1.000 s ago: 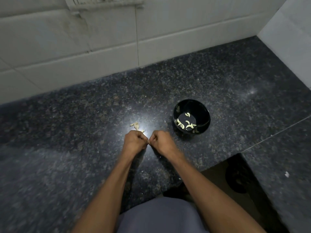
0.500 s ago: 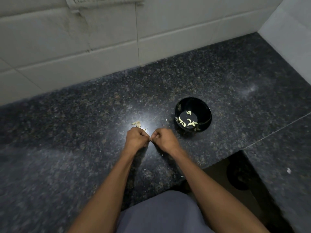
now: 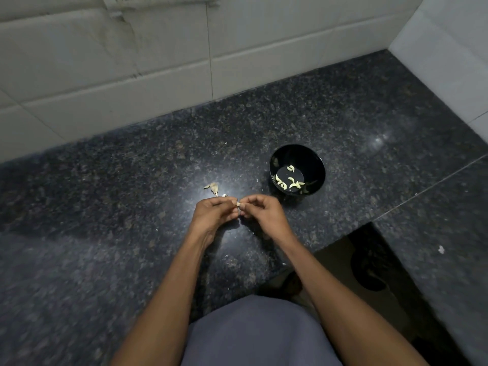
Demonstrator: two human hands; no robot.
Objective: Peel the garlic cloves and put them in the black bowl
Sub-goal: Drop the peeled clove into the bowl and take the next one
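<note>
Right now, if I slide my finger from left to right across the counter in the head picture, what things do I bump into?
Garlic skins → left hand → garlic clove pinched between both hands → right hand → black bowl with peeled cloves inside.

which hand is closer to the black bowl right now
Right. The right hand sits just below and left of the black bowl, a short gap off. The left hand lies further left, with the right hand between it and the bowl.
</note>
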